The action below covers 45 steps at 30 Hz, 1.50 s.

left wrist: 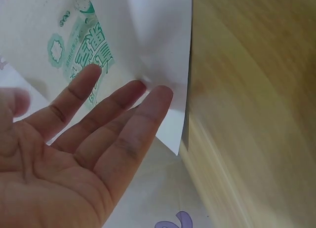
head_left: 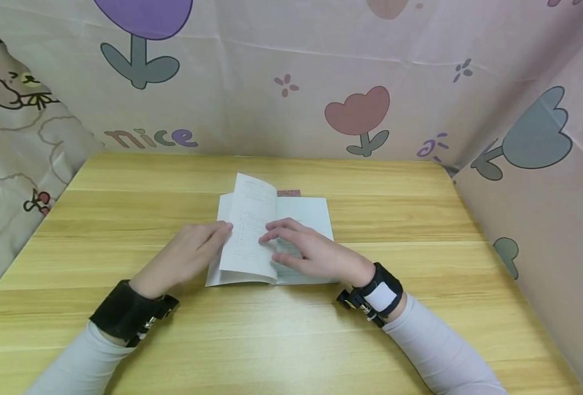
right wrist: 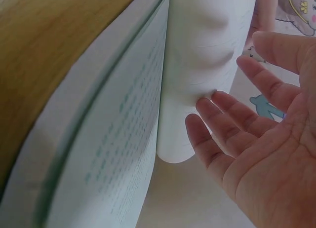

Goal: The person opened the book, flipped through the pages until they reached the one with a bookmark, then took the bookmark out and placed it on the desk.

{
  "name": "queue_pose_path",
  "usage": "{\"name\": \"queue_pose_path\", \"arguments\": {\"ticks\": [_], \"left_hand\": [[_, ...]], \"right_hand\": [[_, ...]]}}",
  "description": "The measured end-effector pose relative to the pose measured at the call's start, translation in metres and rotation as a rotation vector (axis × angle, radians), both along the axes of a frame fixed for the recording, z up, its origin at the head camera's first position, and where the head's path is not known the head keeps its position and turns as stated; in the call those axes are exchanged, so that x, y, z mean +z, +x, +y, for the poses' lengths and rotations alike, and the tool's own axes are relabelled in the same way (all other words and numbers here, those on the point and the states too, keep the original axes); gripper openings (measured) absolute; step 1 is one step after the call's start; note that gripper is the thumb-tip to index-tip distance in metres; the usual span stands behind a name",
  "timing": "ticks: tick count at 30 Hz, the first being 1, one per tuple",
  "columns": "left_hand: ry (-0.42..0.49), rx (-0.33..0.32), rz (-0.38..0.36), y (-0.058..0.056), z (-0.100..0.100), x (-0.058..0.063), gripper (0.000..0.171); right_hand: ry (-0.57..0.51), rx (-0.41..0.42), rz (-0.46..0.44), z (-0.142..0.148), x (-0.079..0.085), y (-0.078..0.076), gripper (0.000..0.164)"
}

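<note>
An open book (head_left: 307,211) lies on the table, with one page (head_left: 252,219) lifted and leaning over its left side. At that page's outer edge is my left hand (head_left: 190,249); in the left wrist view its straight fingers (left wrist: 131,144) touch white paper, with green printing (left wrist: 94,43) on the page behind. My right hand (head_left: 318,252) is spread over the middle of the book. Its slightly bent fingertips (right wrist: 206,107) rest against the curved page (right wrist: 180,90) in the right wrist view, and small green text fills the facing page (right wrist: 128,119).
A wood-grain table (head_left: 291,340) carries the book. A small reddish strip (head_left: 289,193) shows behind the book's top edge. Patterned cloth (head_left: 252,77) with flowers hangs at the back and sides. Black straps (head_left: 128,310) circle both wrists.
</note>
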<state>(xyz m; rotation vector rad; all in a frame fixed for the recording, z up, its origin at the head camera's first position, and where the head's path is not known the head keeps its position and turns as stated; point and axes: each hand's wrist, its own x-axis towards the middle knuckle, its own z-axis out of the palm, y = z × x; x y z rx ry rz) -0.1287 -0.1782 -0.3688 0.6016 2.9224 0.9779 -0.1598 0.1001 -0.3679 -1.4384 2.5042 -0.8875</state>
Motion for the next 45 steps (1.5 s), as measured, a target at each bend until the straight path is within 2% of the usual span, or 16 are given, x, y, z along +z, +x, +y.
{"name": "queue_pose_path", "arguments": {"ticks": [5,12,19,26,32,34,36,40,43,45], "left_hand": [[-0.017,0.008,0.019,-0.002,0.001,-0.001,0.045],[-0.009,-0.001,0.023,-0.003,0.001,-0.003,0.046],[-0.031,-0.019,0.019,-0.002,0.001,-0.002,0.027],[-0.030,0.004,-0.006,-0.002,-0.003,-0.001,0.026],[-0.025,0.025,0.001,-0.003,-0.004,0.001,0.020],[-0.024,0.040,-0.006,-0.003,-0.004,0.001,0.031],[-0.026,0.054,-0.006,-0.003,-0.004,0.001,0.050],[-0.044,0.055,0.051,-0.005,-0.005,0.000,0.081],[-0.034,0.033,0.094,-0.005,-0.006,-0.001,0.089],[-0.041,0.021,0.111,-0.005,-0.006,-0.002,0.084]], "right_hand": [[0.006,-0.009,0.016,0.000,-0.001,-0.001,0.035],[0.008,-0.006,0.009,0.001,-0.002,-0.001,0.036],[0.028,-0.010,0.008,0.001,-0.002,0.000,0.036],[0.047,0.009,0.001,0.000,-0.004,0.000,0.034],[0.086,0.029,0.000,-0.003,-0.007,0.001,0.035],[0.096,0.030,0.001,-0.003,-0.008,0.002,0.036],[0.104,0.030,0.002,-0.004,-0.009,0.002,0.037],[0.120,0.044,0.013,-0.004,-0.009,0.003,0.038],[0.130,0.064,0.025,-0.004,-0.010,0.003,0.039],[0.137,0.079,0.036,-0.004,-0.011,0.003,0.040]]}}
